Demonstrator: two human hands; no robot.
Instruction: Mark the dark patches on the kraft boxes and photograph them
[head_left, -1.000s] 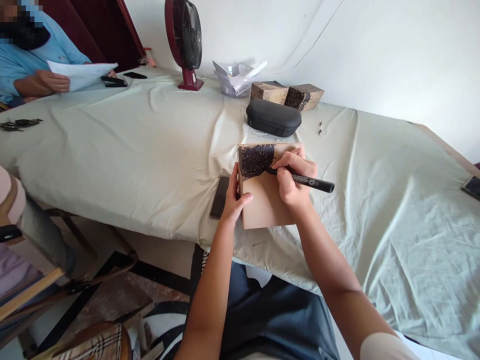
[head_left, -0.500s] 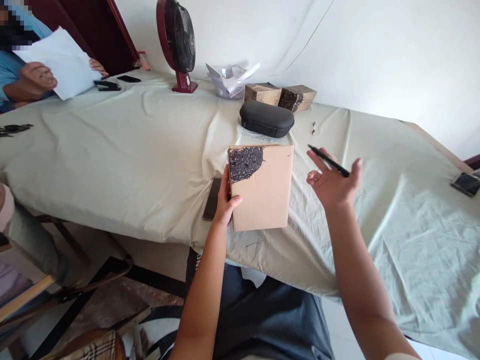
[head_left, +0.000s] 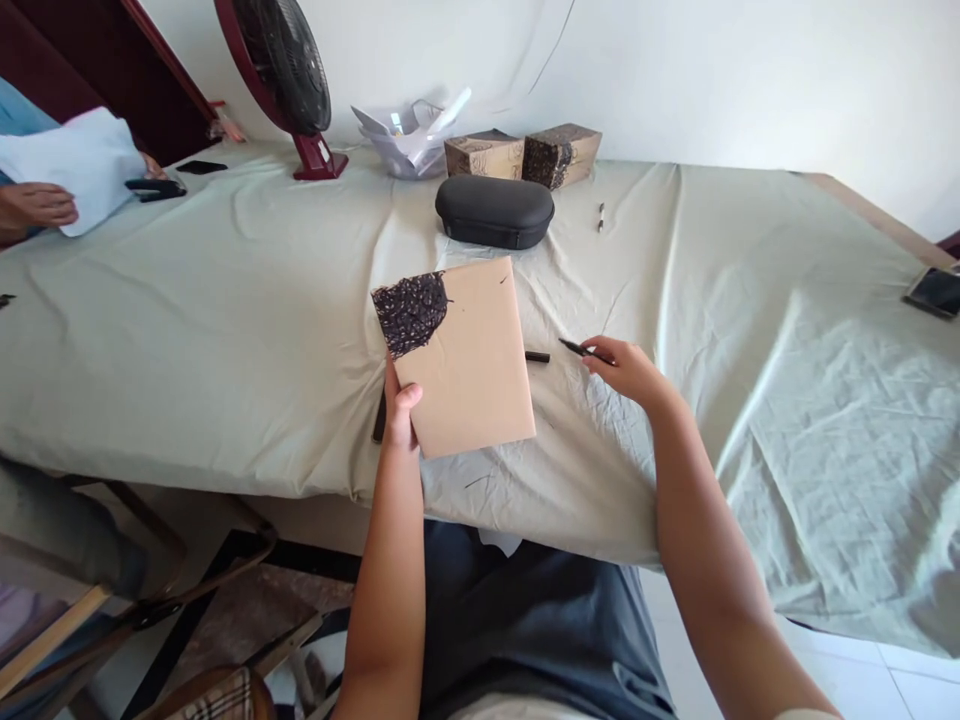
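Note:
My left hand [head_left: 403, 408] grips the left edge of a cardboard box [head_left: 472, 365], thumb on its front face, and holds it tilted above the cloth. Dense black scribble [head_left: 411, 312] fills the box's upper left corner, and a short dark mark sits near its upper right. To the right, my right hand [head_left: 622, 368] is closed around a black marker pen [head_left: 577, 348], its tip pointing left toward the box. Between them a black pen cap [head_left: 537, 357] lies on the cloth, partly hidden by the box. A dark phone [head_left: 379, 415] is mostly covered behind my left hand.
Beyond the box stand a black zip case [head_left: 495, 212], two scribbled cardboard boxes [head_left: 564, 155], a plastic basket [head_left: 405, 155] and a fan [head_left: 311, 150]. A small pen [head_left: 601, 217] lies on the tablecloth [head_left: 225, 350]. At far left, another person's hand [head_left: 41, 205] holds paper [head_left: 82, 165].
The box has tilted and moved left in my left hand. My right hand has turned over from palm-up and now grips the marker lower down. The black cap has come into view.

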